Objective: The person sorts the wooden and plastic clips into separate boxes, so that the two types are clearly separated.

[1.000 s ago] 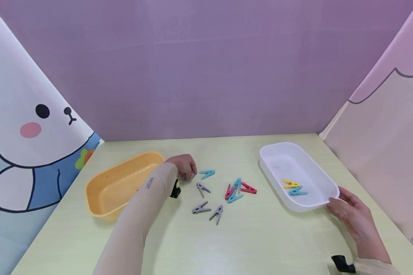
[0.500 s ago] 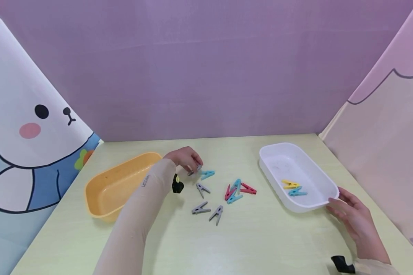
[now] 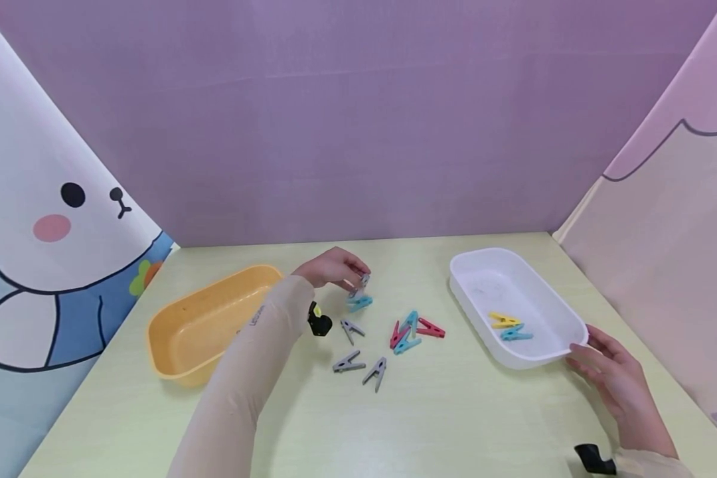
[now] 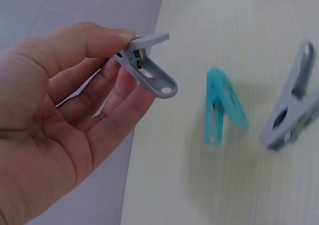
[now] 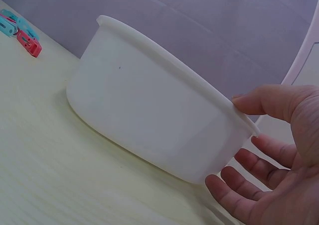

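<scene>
I have the left hand pinching a grey clip above the worktop, near a blue clip and the far edge, before the purple backdrop. The right hand grips the white tray by its near corner, close to the worktop's right edge. I can't read the blurred lettering on the left sleeve. Half a second ago, the grey clip was farther left.
</scene>
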Motion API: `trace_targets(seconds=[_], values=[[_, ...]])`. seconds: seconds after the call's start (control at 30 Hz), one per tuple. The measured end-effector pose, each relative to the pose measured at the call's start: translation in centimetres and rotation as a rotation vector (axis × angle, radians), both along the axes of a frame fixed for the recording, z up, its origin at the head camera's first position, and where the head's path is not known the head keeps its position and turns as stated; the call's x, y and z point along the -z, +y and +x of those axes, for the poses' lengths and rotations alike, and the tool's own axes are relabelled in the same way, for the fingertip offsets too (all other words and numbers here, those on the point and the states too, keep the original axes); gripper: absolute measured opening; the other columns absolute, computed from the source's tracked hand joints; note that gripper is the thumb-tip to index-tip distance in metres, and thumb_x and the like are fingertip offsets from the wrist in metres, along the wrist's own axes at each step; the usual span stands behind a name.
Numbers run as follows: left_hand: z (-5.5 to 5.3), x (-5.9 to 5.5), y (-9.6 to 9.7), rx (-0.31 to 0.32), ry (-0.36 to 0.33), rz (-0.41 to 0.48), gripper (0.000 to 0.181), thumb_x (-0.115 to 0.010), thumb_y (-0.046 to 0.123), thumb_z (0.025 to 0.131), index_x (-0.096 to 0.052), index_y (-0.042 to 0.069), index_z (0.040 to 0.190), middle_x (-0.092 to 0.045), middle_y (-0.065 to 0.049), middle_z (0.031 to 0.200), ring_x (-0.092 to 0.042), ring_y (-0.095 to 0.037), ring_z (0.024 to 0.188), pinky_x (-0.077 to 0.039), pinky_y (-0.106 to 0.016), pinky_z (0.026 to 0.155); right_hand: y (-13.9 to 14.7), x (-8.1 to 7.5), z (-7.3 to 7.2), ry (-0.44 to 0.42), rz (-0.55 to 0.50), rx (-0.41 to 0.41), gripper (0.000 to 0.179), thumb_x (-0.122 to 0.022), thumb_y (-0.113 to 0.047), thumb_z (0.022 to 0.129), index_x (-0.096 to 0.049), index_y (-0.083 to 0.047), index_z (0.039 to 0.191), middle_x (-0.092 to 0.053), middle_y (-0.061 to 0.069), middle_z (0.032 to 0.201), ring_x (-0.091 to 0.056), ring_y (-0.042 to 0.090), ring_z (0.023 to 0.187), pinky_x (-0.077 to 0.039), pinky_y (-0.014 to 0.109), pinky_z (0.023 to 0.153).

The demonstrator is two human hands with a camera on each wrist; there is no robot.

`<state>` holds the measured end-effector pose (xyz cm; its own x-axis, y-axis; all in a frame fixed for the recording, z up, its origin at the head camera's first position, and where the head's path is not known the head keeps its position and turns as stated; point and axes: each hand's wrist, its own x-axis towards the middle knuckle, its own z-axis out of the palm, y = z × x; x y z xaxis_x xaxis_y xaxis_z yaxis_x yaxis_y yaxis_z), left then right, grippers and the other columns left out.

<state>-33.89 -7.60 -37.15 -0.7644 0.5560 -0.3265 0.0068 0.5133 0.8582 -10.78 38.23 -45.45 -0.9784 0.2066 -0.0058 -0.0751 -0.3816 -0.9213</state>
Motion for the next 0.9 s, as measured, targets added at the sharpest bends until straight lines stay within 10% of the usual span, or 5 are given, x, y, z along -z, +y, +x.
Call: trace_targets(seconds=[0.9], values=[[1.0,-0.4,4.8,-0.14,-0.088,0.34,0.037,-0.068,-0.004,0.091,-0.063,-0.002,0.128,-0.064,-0.014,0.117,-0.065,-0.026,0.101,-0.056,-0.044,0.093,0.1,0.0,-0.1,-0.019,0.031,0.009,0.042,-0.056,0.014,0.093,-0.07,-0.022,0.109,-0.066,-0.006,0.104,-0.067,0.01,0.089,-0.06,0.026,0.075]])
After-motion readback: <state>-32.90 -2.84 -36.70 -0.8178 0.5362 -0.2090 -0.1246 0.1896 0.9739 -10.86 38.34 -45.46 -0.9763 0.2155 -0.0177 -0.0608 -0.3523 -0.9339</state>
